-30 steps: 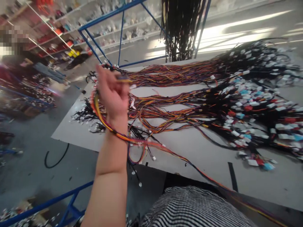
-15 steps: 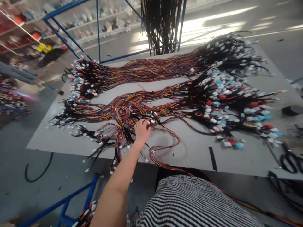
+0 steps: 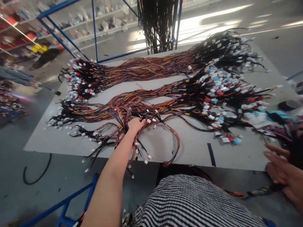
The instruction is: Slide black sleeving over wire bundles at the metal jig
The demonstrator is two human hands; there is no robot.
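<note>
My left hand (image 3: 135,125) is closed around part of a wire harness in the tangle at the middle of the table; most of its fingers are hidden. White connectors (image 3: 149,120) lie by its fingertips. From there a loop of coloured wires (image 3: 177,138) curves over the table's front edge and across my lap. At the right edge, my right hand (image 3: 281,173) has the black-wrapped part of the wire harness (image 3: 258,191) across it, its upper fingers fairly straight. Above that hand, a blurred bunch of white and blue connectors (image 3: 262,119) with black leads hangs over the table corner.
Two long bundles of harnesses, a far one (image 3: 151,69) and a nearer one (image 3: 153,93), lie along the white table (image 3: 189,151). A black strip (image 3: 211,154) lies near the front edge. Blue metal frames (image 3: 68,201) stand below left and behind, one with hanging dark cables (image 3: 156,25).
My right hand has come into view at the right with the harness, raising its trailing end. The blurred connector bunch now covers the scissors. My left hand shifted slightly left, and the wire loop tightened.
</note>
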